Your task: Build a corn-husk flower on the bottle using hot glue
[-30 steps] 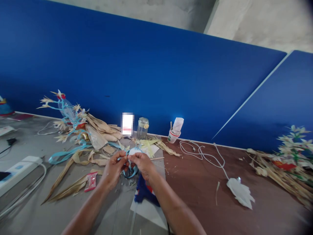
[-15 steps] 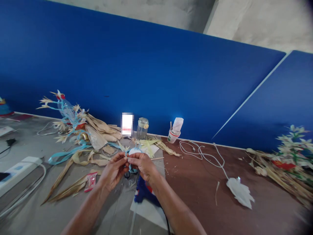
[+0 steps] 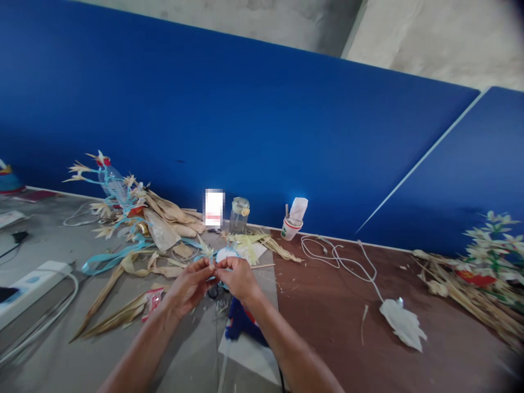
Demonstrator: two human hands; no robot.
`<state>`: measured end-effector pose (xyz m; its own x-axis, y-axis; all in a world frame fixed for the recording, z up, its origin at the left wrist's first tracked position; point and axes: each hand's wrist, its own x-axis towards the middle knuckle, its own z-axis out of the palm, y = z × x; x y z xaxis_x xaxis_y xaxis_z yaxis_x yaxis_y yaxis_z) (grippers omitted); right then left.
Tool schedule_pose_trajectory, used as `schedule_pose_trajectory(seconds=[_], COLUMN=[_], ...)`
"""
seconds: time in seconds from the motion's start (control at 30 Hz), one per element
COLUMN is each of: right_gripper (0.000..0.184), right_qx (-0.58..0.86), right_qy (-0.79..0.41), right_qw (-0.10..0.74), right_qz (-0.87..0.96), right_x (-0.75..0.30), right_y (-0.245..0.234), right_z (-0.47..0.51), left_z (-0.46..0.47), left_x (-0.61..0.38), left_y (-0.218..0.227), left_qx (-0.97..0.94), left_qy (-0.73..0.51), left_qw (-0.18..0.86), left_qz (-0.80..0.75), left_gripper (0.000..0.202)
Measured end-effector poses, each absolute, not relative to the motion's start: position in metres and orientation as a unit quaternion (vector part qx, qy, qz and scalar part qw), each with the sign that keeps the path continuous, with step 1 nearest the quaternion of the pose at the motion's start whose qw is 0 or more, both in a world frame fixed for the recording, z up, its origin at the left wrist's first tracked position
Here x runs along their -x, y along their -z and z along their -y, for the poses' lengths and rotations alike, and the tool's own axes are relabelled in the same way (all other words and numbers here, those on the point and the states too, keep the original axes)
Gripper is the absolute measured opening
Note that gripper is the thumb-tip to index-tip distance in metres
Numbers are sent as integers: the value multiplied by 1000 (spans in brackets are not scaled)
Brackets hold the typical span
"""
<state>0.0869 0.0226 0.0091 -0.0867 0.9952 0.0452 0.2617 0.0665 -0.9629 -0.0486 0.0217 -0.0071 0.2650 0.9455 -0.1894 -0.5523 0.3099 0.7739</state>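
Note:
My left hand [image 3: 189, 286] and my right hand [image 3: 238, 278] meet fingertip to fingertip just above the table, both pinched on a thin light-blue ribbon [image 3: 211, 268]. The ribbon's loop below the fingers is mostly hidden by my hands. Behind my fingers lie a white roll [image 3: 226, 253] and pale yellow husk strips [image 3: 246, 241]. Under my right wrist sits a dark blue object [image 3: 241, 322] on a white sheet [image 3: 254, 355].
Dried husks and a blue-ribbon flower stem on a bottle [image 3: 109, 183] pile up at the left. A jar [image 3: 238, 214], a paper cup [image 3: 291, 226], a white cable [image 3: 339, 256] and a white leaf [image 3: 403, 322] lie behind and right. A power strip [image 3: 28, 284] sits far left.
The dangling ribbon loop seen under my hands a second ago has been drawn up out of sight. Both hands stay together and have shifted slightly up.

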Motion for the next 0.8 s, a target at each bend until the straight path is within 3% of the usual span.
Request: schedule_pose_trajectory(seconds=[0.2,0.53,0.8], right_gripper=[12,16,11], right_qx=[540,552,508], right_qy=[-391,-362,-414], right_qw=[386,358,412], right_qz=[637,660,633], right_x=[-88,-84,-88], right_y=[-15,-15,-18], right_z=[-16,-13,-14], left_z=[-24,-23,-15], left_x=[57,50,46], left_y=[9,9,3], left_qx=[-333,-295,-271], left_qy=[-451,-463,-499], left_qw=[762,773,786], left_qz=[-323,-317,-244], left_gripper=[16,20,24])
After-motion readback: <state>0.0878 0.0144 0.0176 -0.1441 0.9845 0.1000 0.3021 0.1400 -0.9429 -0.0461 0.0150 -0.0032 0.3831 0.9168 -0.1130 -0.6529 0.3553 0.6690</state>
